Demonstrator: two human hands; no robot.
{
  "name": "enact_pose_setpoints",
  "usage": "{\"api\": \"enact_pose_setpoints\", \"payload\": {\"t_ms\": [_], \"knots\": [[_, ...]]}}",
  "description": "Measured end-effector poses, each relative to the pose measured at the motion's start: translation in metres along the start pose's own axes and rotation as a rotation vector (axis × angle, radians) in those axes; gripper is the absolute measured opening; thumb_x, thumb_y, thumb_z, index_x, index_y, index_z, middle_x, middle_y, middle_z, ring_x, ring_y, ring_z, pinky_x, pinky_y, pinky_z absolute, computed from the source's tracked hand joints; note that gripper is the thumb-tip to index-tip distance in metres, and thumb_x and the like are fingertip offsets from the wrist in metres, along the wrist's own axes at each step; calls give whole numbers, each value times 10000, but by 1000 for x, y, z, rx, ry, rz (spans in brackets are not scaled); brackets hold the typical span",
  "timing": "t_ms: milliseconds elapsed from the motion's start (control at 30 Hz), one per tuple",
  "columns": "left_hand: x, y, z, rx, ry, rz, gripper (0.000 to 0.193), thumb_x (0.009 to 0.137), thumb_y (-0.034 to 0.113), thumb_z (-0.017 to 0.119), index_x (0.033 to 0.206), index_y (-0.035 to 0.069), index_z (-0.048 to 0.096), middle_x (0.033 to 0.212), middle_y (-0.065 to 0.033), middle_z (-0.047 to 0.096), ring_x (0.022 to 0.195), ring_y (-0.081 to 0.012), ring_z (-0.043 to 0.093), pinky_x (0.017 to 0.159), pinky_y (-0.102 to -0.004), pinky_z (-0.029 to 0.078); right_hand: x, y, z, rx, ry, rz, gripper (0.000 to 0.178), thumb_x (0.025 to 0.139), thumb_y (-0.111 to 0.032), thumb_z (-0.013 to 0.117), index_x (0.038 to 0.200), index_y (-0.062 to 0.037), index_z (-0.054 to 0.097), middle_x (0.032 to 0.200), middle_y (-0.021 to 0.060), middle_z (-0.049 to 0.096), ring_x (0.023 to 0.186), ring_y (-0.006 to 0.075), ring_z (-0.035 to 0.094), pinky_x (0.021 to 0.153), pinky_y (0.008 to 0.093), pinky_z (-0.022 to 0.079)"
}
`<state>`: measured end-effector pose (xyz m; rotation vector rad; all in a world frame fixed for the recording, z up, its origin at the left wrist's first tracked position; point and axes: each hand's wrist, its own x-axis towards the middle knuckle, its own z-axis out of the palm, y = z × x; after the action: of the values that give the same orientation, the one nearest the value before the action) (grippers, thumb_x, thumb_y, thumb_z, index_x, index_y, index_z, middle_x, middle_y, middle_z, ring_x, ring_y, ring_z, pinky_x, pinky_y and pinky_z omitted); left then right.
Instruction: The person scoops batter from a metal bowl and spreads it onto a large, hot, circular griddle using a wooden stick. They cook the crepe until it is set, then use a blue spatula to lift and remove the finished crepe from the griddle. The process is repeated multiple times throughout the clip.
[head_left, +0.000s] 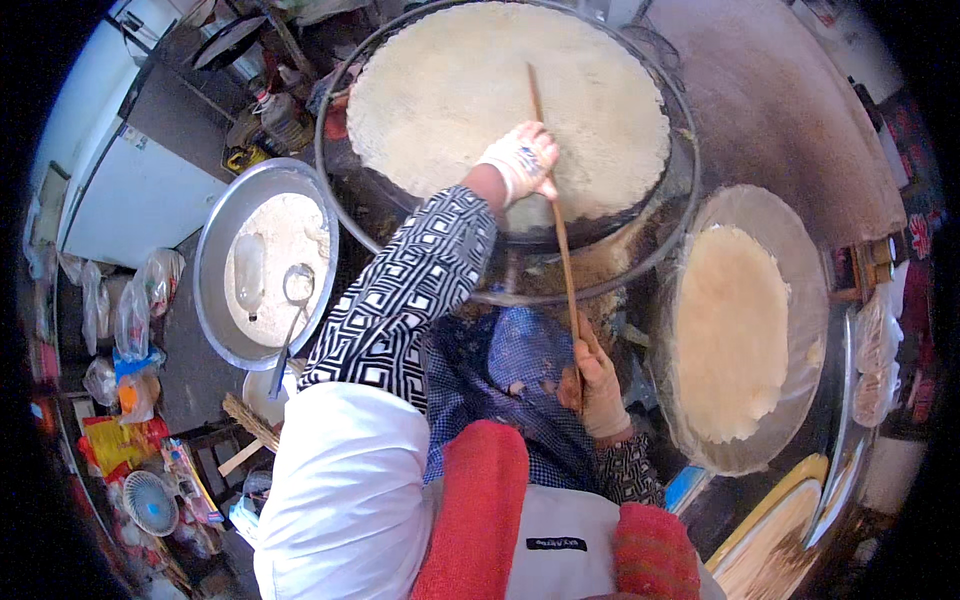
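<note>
A long thin wooden stick (566, 255) slants over a big round griddle (540, 240), on which a pale, thin sheet of batter or flatbread (430, 90) is spread. Around the stick's middle my left hand (522, 162), in a whitish glove, is closed. Lower down, near my apron, my right hand (600, 385) grips the stick's near end, also gloved, with bare-looking fingertips. The stick's far tip lies over the sheet; whether it touches cannot be made out. A wide metal ring (694, 150) runs around the griddle.
At left stands a metal basin (215, 280) of pale batter or flour with a ladle (298, 284) in it. A finished-looking flatbread (735, 330) lies on a round plastic-covered tray (805, 250) at right. Behind it is a broad brownish surface (780, 110). Bags (132, 320) crowd the far left.
</note>
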<state>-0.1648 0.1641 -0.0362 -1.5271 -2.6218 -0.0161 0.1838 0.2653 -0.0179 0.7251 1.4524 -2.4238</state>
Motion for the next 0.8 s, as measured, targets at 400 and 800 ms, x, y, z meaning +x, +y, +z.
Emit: {"api": "enact_pose_setpoints", "payload": {"t_ms": [400,800], "knots": [[-201,-114,-10,116,102,-323,862,653,580,702,1236,-30,524,1326,-224,531,1304,-390,441,1136,-470,296,63,19,89,-303,-222,62,539,959,-195,609,1472,-156,450,637,-55,465,431,47,409,390,223,326],[-301,-28,2,8,69,-449,561,715,344,760,1122,-4,593,1167,-205,564,1263,-393,448,1134,-510,278,58,-2,-58,-1514,136,-773,568,925,-302,654,1458,-268,459,793,207,687,628,323,657,581,450,517]]}}
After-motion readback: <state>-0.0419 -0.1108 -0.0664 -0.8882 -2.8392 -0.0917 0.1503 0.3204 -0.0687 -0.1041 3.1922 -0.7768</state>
